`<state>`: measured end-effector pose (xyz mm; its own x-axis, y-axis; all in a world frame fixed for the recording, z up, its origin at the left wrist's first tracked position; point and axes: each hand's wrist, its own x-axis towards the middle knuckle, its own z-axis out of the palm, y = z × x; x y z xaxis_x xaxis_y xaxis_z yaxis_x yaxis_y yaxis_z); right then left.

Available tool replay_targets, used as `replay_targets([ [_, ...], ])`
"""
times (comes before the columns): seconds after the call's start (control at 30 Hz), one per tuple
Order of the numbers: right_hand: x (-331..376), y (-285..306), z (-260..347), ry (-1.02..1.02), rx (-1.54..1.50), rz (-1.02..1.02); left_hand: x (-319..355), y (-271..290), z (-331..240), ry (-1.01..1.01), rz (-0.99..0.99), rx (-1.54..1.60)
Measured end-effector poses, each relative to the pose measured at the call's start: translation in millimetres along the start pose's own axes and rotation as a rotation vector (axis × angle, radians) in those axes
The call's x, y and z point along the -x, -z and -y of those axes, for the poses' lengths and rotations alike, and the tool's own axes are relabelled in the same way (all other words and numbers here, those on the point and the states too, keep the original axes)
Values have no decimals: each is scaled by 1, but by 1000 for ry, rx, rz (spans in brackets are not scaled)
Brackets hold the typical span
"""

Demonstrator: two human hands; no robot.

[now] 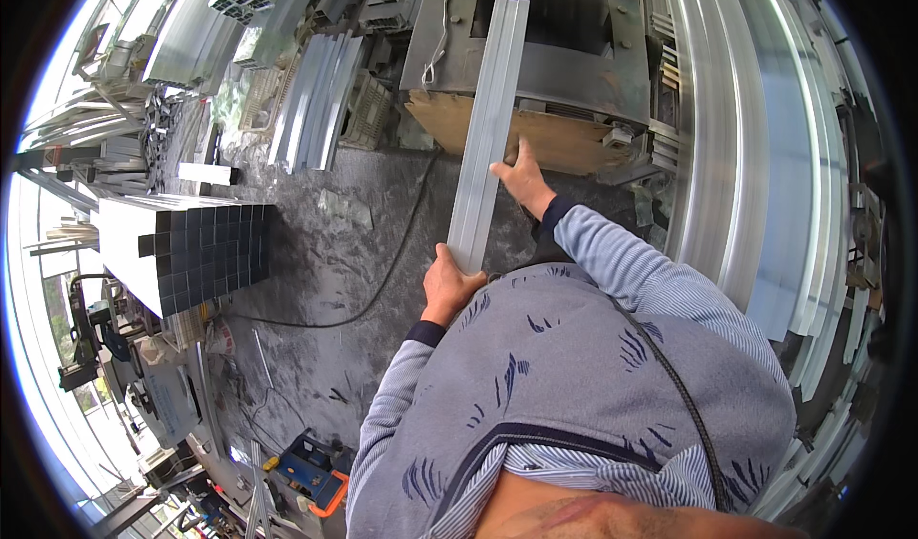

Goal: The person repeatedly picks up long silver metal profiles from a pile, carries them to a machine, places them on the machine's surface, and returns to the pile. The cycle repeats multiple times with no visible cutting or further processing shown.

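Observation:
A long silver metal profile (pixel 486 137) with lengthwise ridges slants away from me, its far end over the dark opening of a grey metal machine (pixel 442 46). Around its near end my left hand (pixel 449 286) is closed, thumb across the face. Farther up, my right hand (pixel 524 180) grips the right edge, with the thumb at the edge and the other fingers partly hidden behind the piece. A brown board (pixel 564 142) runs along the front of the machine, below the opening.
Stacked square tubes (pixel 210 252) stand at the left. Long metal profiles (pixel 717 137) line the right side. A black cable (pixel 397 257) curves over the floor. More profiles (pixel 316 99) lean beside a crate (pixel 365 109); a blue toolbox (pixel 308 467) sits at lower left.

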<state>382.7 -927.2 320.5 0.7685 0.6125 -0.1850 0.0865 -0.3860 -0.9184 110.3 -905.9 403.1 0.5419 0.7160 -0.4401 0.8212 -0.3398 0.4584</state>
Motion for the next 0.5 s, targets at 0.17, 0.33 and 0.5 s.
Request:
replay_targets([
  [0.17,-12,22,13,-467,-1071,689,-21,20,7,-54,215,285],
  [0.33,-47,31,61,-80,-840,403,-86,23,-29,-2,870,1235],
  [0.5,-157,44,97,63,199,-82,-169,32,-123,61,800,1263],
])
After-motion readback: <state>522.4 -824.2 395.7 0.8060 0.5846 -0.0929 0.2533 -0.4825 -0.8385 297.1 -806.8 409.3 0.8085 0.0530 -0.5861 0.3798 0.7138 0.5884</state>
